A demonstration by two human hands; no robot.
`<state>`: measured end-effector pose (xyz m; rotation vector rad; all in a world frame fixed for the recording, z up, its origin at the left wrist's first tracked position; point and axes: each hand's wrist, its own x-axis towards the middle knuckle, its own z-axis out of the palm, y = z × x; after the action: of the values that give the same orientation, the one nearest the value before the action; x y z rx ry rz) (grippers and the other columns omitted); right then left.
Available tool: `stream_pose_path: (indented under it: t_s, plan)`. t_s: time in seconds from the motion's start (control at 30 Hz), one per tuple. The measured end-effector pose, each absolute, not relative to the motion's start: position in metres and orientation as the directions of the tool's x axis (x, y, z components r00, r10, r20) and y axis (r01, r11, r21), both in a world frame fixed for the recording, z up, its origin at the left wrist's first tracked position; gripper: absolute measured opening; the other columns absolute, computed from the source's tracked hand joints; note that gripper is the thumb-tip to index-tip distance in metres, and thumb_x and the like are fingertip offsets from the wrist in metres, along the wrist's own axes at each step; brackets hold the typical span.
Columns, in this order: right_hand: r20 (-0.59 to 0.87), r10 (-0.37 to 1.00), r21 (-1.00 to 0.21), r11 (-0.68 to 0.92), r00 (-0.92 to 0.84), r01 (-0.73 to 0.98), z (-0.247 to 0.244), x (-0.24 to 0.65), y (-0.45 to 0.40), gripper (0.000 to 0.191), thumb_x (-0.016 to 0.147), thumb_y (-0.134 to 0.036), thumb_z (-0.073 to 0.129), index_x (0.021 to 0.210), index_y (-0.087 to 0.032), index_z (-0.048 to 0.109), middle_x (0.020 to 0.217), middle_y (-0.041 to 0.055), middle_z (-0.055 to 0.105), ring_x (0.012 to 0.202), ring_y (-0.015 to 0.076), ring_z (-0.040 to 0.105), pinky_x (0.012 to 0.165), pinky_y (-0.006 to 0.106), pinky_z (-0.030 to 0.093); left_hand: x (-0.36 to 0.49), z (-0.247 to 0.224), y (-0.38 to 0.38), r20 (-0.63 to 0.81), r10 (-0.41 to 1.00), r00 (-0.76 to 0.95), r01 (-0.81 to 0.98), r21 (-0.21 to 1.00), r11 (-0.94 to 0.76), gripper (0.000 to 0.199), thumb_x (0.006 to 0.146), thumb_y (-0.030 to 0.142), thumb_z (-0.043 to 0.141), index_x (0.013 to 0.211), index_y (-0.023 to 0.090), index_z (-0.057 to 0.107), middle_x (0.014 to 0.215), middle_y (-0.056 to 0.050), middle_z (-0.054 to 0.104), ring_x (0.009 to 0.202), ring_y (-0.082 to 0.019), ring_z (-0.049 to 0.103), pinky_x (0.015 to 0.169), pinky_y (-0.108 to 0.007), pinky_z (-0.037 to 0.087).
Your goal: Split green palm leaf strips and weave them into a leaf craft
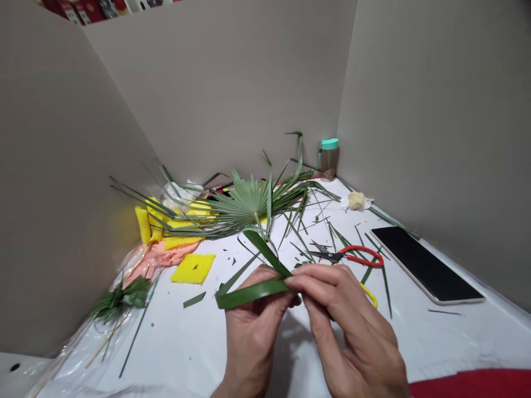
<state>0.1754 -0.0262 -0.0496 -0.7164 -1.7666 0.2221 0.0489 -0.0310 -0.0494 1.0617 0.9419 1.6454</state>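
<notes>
I see both my hands low at the near edge of the white tabletop (pixel 415 337), closed together on one green leaf strip (pixel 253 292). My left hand (pixel 253 326) pinches it from below, thumb and fingers shut on the strip; my right hand (pixel 352 326) pinches it from the right with fingertips closed over the fold, where a second length of the strip angles up and away toward the back. The strip is held just above the tabletop, not resting on it.

Grey cardboard walls (pixel 224 83) close in the left, back and right sides, so open room lies only near me, left of my hands. I count one fan palm leaf (pixel 249 202) at the back, one pair of red-handled scissors (pixel 352 255) just beyond my right hand, one dark phone (pixel 423 264) by the right wall, one flat yellow mesh square (pixel 193 268), and a heap of yellow mesh pieces (pixel 166 221) that I cannot count. One jar with a teal lid (pixel 329 158) stands in the back corner; its contents I cannot tell. Many loose green offcuts (pixel 332 235) litter the middle.
</notes>
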Motion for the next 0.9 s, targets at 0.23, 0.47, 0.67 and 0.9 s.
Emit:
stream_pose_path:
  t_s: [0.23, 0.47, 0.67, 0.9]
  plan:
    - [0.748, 0.636, -0.514, 0.737, -0.191, 0.440, -0.047, 0.183, -0.032, 0.038, 0.090, 0.002, 0.050, 0.116, -0.023, 0.065, 0.115, 0.0058, 0.061, 0.104, 0.0146, 0.064, 0.085, 0.024, 0.054, 0.042, -0.052, -0.037, 0.169, 0.977, -0.132, -0.343, 0.917, -0.205, 0.009, 0.079, 0.024, 0.081, 0.072, 0.020, 0.077, 0.067, -0.001, 0.070, 0.065, -0.014, 0.065, 0.065, -0.022, 0.052]
    - [0.673, 0.666, -0.533, 0.739, -0.323, 0.413, -0.040, 0.191, -0.036, 0.043, 0.090, -0.003, 0.051, 0.122, -0.027, 0.065, 0.113, 0.0063, 0.065, 0.099, 0.0172, 0.069, 0.077, 0.023, 0.060, 0.037, -0.053, -0.043, 0.190, 0.970, -0.149, -0.354, 0.906, -0.232, 0.011, 0.078, 0.026, 0.081, 0.071, 0.019, 0.078, 0.066, -0.004, 0.070, 0.063, -0.016, 0.064, 0.060, -0.024, 0.051]
    - [0.584, 0.695, -0.654, 0.709, -0.419, 0.264, -0.027, 0.192, -0.032, 0.044, 0.093, -0.002, 0.050, 0.122, -0.030, 0.069, 0.110, 0.0036, 0.066, 0.099, 0.0122, 0.070, 0.082, 0.015, 0.060, 0.033, -0.050, -0.044, 0.257, 0.934, -0.247, -0.263, 0.910, -0.320, 0.019, 0.072, 0.032, 0.086, 0.063, 0.019, 0.076, 0.061, -0.005, 0.066, 0.059, -0.018, 0.060, 0.055, -0.028, 0.049]
    - [0.664, 0.665, -0.554, 0.745, -0.343, 0.371, -0.026, 0.201, -0.037, 0.049, 0.093, -0.012, 0.057, 0.137, -0.034, 0.056, 0.119, 0.0021, 0.072, 0.100, 0.0192, 0.073, 0.082, 0.024, 0.064, 0.032, -0.045, -0.044, 0.255, 0.934, -0.250, -0.323, 0.888, -0.329, 0.009, 0.077, 0.025, 0.082, 0.069, 0.022, 0.080, 0.065, -0.004, 0.069, 0.058, -0.015, 0.061, 0.051, -0.023, 0.049]
